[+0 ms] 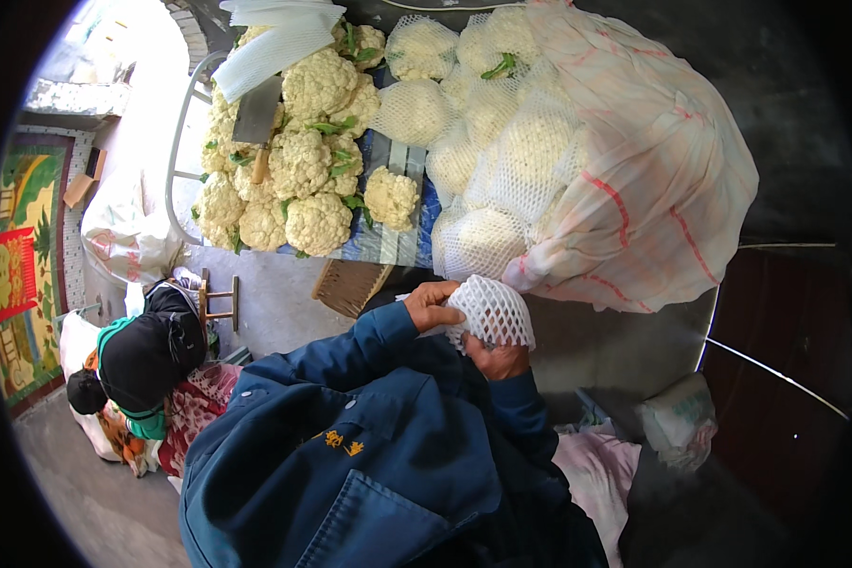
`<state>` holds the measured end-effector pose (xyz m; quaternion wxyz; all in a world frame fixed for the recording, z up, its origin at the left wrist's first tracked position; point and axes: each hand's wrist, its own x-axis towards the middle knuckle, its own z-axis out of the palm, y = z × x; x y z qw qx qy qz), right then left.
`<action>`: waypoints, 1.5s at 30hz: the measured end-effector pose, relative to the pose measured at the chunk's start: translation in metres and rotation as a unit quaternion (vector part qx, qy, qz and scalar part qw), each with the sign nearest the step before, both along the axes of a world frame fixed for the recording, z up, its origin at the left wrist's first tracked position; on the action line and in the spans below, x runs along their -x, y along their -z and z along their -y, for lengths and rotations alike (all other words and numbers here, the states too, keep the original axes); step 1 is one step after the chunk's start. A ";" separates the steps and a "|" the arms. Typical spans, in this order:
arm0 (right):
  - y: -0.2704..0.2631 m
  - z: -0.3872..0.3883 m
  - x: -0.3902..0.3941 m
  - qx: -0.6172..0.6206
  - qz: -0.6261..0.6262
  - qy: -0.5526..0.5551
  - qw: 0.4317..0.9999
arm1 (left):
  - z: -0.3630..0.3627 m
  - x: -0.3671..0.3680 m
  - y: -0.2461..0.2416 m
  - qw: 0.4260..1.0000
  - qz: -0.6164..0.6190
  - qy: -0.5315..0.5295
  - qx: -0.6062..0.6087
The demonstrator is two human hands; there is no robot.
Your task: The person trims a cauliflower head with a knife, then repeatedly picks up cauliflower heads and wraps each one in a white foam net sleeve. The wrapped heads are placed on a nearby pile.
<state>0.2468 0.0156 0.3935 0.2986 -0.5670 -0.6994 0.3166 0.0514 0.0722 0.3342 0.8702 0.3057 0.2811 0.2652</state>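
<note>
Close to my body, a white foam net sleeve [493,312] bulges into a rounded dome. At its left side my left hand [433,307] pinches the mesh between thumb and fingers. My right hand [498,357] grips the lower edge, its fingertips partly hidden by the net. What fills the sleeve is hard to make out through the mesh. Beyond my hands, several cauliflowers wrapped in foam nets [483,238] are heaped on the table. Bare cauliflower heads [318,224] are piled on the left, and a single bare head [391,198] sits between the two groups.
A cleaver [258,113] with a wooden handle rests on the bare heads, near a stack of flat foam nets [277,53]. A large cloth-covered bundle [653,177] stands at the right. Left are a metal rail [174,156], a wooden stool [220,295] and a bent-over person [149,355].
</note>
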 end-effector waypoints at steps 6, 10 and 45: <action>0.000 0.001 0.010 0.072 -0.035 0.040 0.996 | -0.009 0.007 -0.004 1.000 0.003 0.019 0.021; 0.012 0.006 0.014 0.108 -0.020 0.041 0.993 | -0.016 0.012 -0.009 0.998 -0.037 0.048 -0.013; 0.091 0.073 -0.062 0.048 0.083 0.120 0.988 | 0.014 -0.026 -0.026 0.958 -0.134 0.215 -0.131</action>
